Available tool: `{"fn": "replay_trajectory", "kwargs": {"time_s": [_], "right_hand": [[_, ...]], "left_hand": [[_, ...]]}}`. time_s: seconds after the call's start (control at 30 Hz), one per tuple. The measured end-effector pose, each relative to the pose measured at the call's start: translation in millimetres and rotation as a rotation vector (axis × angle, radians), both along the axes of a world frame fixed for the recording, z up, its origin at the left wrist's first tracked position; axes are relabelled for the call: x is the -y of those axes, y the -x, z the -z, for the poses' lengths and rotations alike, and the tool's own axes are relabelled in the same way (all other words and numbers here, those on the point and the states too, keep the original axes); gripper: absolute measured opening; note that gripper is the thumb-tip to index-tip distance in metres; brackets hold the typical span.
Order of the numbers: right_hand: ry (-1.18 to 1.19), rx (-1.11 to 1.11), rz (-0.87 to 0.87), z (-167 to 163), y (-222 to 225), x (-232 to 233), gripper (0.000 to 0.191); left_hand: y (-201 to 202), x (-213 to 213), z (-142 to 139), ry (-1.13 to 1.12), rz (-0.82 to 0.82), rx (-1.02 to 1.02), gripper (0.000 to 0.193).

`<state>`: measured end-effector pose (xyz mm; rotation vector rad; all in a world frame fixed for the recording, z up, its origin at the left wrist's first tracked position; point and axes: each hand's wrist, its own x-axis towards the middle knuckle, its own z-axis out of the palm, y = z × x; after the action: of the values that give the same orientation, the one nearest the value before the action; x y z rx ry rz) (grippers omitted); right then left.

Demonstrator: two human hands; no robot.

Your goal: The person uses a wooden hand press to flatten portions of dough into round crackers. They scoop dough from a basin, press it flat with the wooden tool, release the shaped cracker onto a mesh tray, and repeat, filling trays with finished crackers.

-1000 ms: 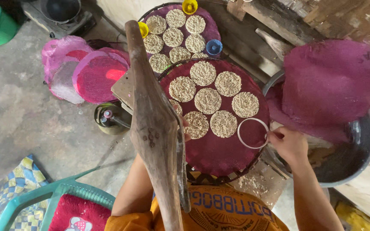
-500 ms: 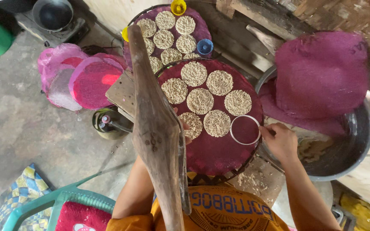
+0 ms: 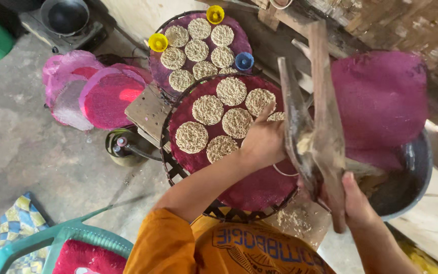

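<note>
Your left hand (image 3: 263,142) wraps around the top arm of the wooden press (image 3: 313,132) and your right hand (image 3: 357,203) grips its lower handle — the press hangs over the round purple tray (image 3: 259,187), just beside the flat noodle cakes (image 3: 208,109).

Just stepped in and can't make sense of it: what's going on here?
A person grips a two-armed wooden press with both hands, the left hand on one arm and the right hand low on the other, above a round tray lined with magenta cloth. Six round noodle discs lie on it; another filled tray sits behind.
</note>
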<state>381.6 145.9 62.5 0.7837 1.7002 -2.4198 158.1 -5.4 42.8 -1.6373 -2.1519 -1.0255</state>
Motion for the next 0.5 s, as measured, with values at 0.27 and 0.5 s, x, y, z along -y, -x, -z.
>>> {"fn": "replay_trajectory", "kwargs": {"time_s": [0.27,0.5], "right_hand": [[0.016,-0.251,-0.083,-13,-44,-27,0.093],[0.180,0.006,-0.202,-32,-45,-31,0.079]], "left_hand": [[28,-32,-22,-0.102,0.662,0.399,0.099],[82,-72,-10,-0.809,1.401,2.060,0.096]]}}
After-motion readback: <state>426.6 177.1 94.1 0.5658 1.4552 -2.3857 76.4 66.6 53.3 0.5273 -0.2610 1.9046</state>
